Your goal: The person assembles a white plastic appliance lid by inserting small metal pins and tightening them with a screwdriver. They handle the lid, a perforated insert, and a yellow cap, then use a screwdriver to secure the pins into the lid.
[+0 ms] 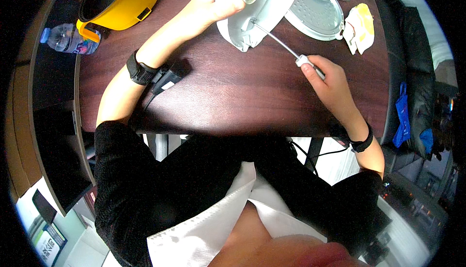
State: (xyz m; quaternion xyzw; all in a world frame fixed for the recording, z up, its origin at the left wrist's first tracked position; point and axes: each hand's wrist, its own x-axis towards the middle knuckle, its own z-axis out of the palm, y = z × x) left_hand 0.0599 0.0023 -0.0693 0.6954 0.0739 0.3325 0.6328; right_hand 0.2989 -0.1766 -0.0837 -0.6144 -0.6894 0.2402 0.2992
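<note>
My left hand (213, 4) grips a white plastic appliance part (259, 4) that lies tilted at the far edge of the dark wooden table (233, 92). My right hand (327, 80) holds a screwdriver (281, 43) by its handle. The metal shaft runs up and to the left, and its tip touches the lower edge of the white part. Both wrists wear black bands.
A yellow cooking pot (119, 0) with a black inside stands at the far left, a plastic water bottle (68, 38) beside it. A perforated round metal plate (318, 9) and a crumpled yellow-white cloth (359, 26) lie far right. A black adapter (167, 75) rests under my left forearm.
</note>
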